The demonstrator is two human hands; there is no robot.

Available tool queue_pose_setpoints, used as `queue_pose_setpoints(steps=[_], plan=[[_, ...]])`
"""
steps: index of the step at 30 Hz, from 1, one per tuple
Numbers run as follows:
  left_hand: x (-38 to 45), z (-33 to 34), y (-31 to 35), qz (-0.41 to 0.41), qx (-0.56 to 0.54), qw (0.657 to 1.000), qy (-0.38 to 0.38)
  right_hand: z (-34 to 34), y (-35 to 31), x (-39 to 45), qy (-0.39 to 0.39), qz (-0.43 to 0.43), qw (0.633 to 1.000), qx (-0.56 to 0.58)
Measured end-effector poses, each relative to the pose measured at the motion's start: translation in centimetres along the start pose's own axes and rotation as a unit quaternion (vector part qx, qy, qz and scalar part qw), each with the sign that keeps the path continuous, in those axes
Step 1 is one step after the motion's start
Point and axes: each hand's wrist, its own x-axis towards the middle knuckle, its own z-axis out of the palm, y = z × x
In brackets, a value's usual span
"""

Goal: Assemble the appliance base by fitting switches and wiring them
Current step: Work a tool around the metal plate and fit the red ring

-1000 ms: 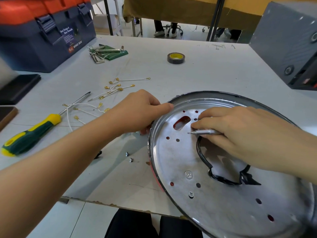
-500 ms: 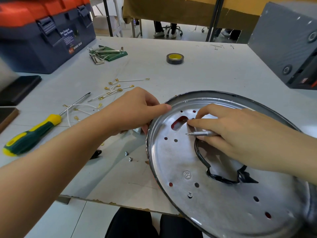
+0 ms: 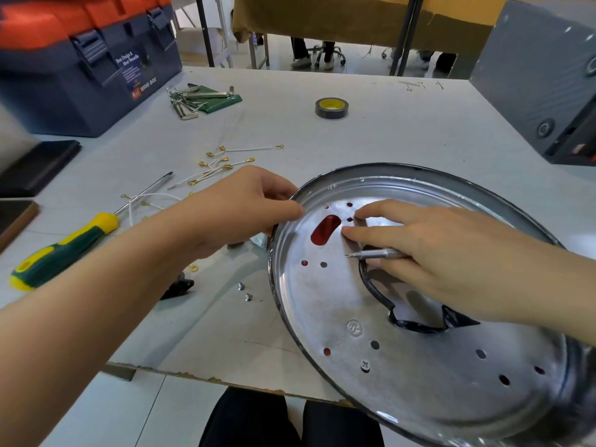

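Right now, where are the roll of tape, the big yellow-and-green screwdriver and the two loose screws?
roll of tape [image 3: 332, 108], head view, on its top ring.
yellow-and-green screwdriver [image 3: 61, 250], head view, on the handle.
loose screws [image 3: 241, 286], head view, on the upper screw, left of the metal base.

Hands: two showed, left [image 3: 245, 208] and right [image 3: 445, 253].
Base [image 3: 419, 382]: one.
Screwdrivers: two, one big [image 3: 64, 246] on the table, one small [image 3: 374, 254] in the right hand.
Loose screws [image 3: 244, 291]: two lay by the base.
Tape roll [image 3: 331, 108]: one.
Toolbox [image 3: 80, 59]: one.
Hex keys [image 3: 193, 98]: one bunch, too tangled to count.
Wires [image 3: 225, 166]: several; no exact count possible.
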Motion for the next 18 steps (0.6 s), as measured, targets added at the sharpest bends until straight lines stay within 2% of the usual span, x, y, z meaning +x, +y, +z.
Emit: queue_pose_setpoints(steps=[18], plan=[[-0.45,-0.07,-0.56,-0.002,-0.047,0.999,-0.021,0.54,0.74,0.05,0.011,-0.025,0.999,0.028]])
